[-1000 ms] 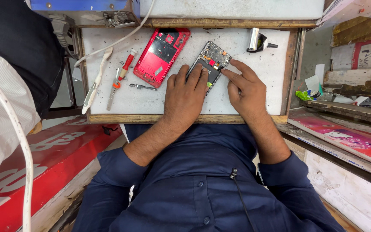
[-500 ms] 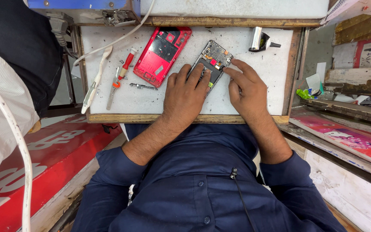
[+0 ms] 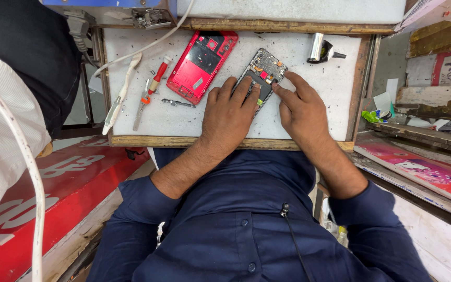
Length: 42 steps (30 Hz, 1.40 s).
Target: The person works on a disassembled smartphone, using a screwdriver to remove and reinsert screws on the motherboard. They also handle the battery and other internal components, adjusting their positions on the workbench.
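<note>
An opened phone body (image 3: 265, 73) with its circuit board showing lies tilted on the white work board (image 3: 319, 89). My left hand (image 3: 229, 115) rests flat on its lower half, fingers spread over it. My right hand (image 3: 299, 107) presses its fingertips against the phone's right edge and middle. A red phone back cover (image 3: 202, 63) lies face-up just left of the phone, apart from both hands.
A red-handled screwdriver (image 3: 158, 77), tweezers (image 3: 142, 104) and a small metal part (image 3: 177, 103) lie left of the cover. A white cable (image 3: 123, 89) crosses the board's left side. A metal tool (image 3: 322, 49) sits at the back right. Cluttered shelves stand to the right.
Both hands stay on the opened phone; the fingers have shifted slightly over it. Nothing else has moved.
</note>
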Tool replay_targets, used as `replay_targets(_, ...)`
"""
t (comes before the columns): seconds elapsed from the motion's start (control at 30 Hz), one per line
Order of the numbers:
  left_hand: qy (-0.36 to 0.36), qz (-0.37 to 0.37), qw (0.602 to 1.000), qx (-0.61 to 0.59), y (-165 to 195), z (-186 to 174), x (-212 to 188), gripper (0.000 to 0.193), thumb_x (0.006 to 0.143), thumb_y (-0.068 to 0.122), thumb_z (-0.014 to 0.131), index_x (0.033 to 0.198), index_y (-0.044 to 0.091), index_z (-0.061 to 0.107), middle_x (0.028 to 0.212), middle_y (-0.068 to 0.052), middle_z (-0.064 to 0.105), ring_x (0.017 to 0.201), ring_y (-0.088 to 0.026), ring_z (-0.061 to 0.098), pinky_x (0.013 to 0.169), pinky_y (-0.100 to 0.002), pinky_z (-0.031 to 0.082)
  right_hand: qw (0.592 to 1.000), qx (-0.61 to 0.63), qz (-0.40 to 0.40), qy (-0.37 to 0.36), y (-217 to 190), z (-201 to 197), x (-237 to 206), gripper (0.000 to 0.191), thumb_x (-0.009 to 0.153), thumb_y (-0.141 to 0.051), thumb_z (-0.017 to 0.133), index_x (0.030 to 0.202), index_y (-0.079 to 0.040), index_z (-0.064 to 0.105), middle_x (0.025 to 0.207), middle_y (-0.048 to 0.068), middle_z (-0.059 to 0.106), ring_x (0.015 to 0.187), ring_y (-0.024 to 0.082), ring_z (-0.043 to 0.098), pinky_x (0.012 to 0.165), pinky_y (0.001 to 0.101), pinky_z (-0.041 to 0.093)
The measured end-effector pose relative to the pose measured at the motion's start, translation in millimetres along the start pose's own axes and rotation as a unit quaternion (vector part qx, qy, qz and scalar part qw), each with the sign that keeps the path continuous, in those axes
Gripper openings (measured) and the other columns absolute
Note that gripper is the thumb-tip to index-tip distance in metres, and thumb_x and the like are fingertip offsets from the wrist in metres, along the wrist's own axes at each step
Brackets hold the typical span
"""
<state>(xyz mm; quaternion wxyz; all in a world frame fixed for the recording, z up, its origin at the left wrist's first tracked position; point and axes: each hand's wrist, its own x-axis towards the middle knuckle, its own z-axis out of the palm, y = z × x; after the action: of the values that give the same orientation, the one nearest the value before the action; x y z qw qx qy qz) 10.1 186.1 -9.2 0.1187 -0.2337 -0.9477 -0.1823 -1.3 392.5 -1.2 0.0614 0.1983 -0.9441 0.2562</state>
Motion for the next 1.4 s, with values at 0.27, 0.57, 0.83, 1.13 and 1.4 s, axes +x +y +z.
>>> replay_targets(0.27, 0.006, 0.007, 1.000, 0.014, 1.1, 0.1, 0.7, 0.038, 0.096, 0.019, 0.067, 0.131, 0.004, 0.068, 0.139, -0.015, 0.060, 0.126, -0.033, 0.055, 0.095, -0.048, 0.047, 0.995, -0.075, -0.015, -0.064, -7.5, -18.1, 6.7, 0.037, 0.087, -0.002, 0.072, 0.123, -0.009, 0.074, 0.139, 0.014, 0.061, 0.089, 0.027, 0.066, 0.076, 0.0382, 0.057)
replay_targets(0.57, 0.012, 0.012, 1.000, -0.001, -0.9, 1.1, -1.1, 0.035, 0.095, 0.016, 0.066, 0.129, 0.009, 0.070, 0.138, -0.015, 0.061, 0.126, -0.034, 0.055, 0.094, -0.047, 0.048, 0.998, 0.044, 0.002, 0.052, 9.0, -6.2, -1.7, 0.043, 0.092, 0.010, 0.060, 0.128, -0.008, 0.073, 0.137, 0.009, 0.069, 0.115, 0.029, 0.070, 0.100, 0.0374, 0.059)
replay_targets(0.83, 0.011, 0.030, 0.999, -0.012, -7.6, 2.4, 0.8, 0.030, 0.095, 0.017, 0.066, 0.124, 0.014, 0.074, 0.137, -0.015, 0.062, 0.124, -0.035, 0.056, 0.093, -0.047, 0.048, 0.999, 0.030, -0.001, 0.029, 14.2, -1.2, -2.8, 0.046, 0.085, 0.013, 0.060, 0.120, -0.010, 0.078, 0.140, 0.015, 0.066, 0.095, 0.025, 0.068, 0.087, 0.0356, 0.058)
replay_targets(1.13, 0.009, 0.019, 1.000, -0.017, -4.1, 2.0, 0.0, 0.031, 0.096, 0.015, 0.065, 0.126, 0.010, 0.073, 0.137, -0.017, 0.061, 0.124, -0.035, 0.056, 0.094, -0.046, 0.048, 1.000, -0.013, -0.010, 0.023, 10.8, 0.4, -0.6, 0.041, 0.090, 0.011, 0.065, 0.122, -0.011, 0.077, 0.142, 0.015, 0.064, 0.097, 0.025, 0.067, 0.087, 0.0362, 0.057)
replay_targets(1.4, 0.030, -0.020, 0.999, -0.027, 6.0, 4.4, -2.1, 0.032, 0.096, 0.014, 0.066, 0.127, 0.010, 0.072, 0.139, -0.018, 0.060, 0.127, -0.038, 0.055, 0.099, -0.048, 0.049, 0.999, 0.038, 0.004, 0.036, 11.4, -2.4, -1.0, 0.043, 0.090, 0.014, 0.057, 0.126, -0.006, 0.072, 0.141, 0.017, 0.065, 0.116, 0.030, 0.069, 0.096, 0.0368, 0.058)
